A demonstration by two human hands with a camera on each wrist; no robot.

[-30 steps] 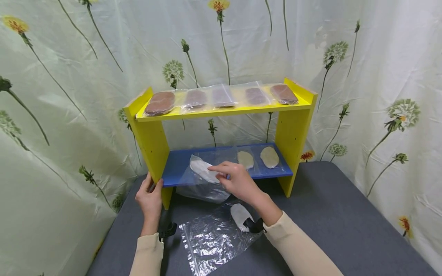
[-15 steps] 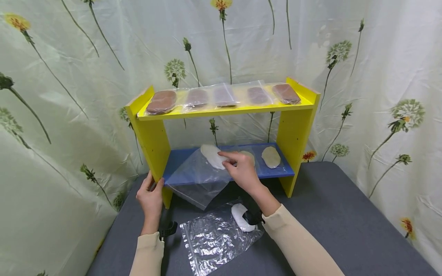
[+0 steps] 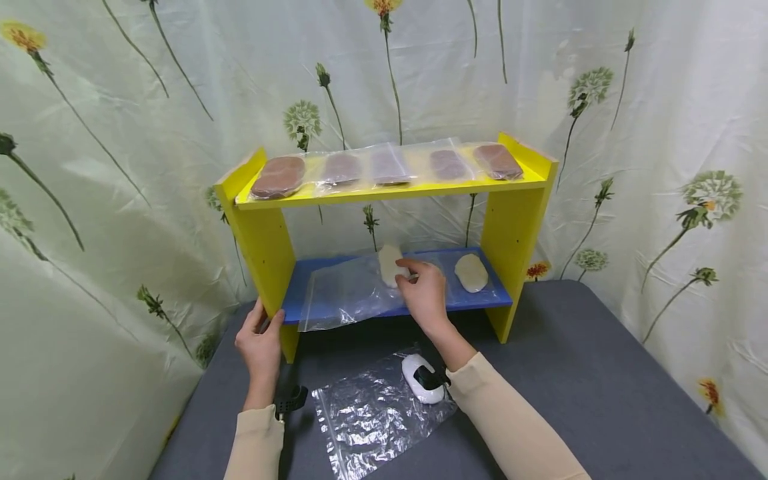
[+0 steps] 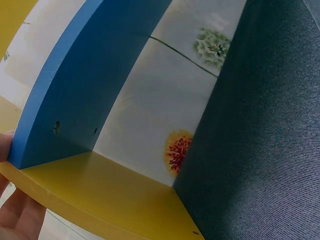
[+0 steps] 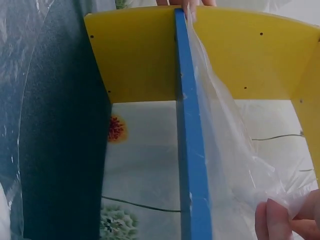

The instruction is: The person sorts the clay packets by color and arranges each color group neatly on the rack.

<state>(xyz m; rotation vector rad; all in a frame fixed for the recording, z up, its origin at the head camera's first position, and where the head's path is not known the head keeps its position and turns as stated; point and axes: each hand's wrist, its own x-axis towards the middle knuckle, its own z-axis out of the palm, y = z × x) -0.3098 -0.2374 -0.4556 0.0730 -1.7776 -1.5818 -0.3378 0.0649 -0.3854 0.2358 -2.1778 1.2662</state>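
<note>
My right hand (image 3: pixel 425 293) pinches a clear plastic bag (image 3: pixel 339 293) holding a whitish flat oval piece (image 3: pixel 390 261), just above the blue shelf (image 3: pixel 294 303). In the right wrist view, thumb and fingers bunch the bag's film (image 5: pixel 295 197). The bag's loose end hangs a little over the shelf's front edge. With my left hand (image 3: pixel 259 343) I grip the yellow side panel (image 3: pixel 255 260) of the shelf unit; in the left wrist view its fingers (image 4: pixel 25 215) lie outside the panel. A similar cream oval (image 3: pixel 471 273) lies bagged at the shelf's right. Another is hidden behind my right hand.
On the yellow top shelf (image 3: pixel 360 191) several bagged reddish-brown ovals (image 3: pixel 279 177) lie in a row. A clear zip bag (image 3: pixel 372 413) with a white oval (image 3: pixel 422 380) lies on the dark table (image 3: pixel 576 387), under my right forearm. A flowered curtain (image 3: pixel 648 133) hangs behind.
My right hand has moved the bag with its oval rightward and back along the blue shelf; the bag's hanging end has risen and spread over the shelf. My left hand stays put.
</note>
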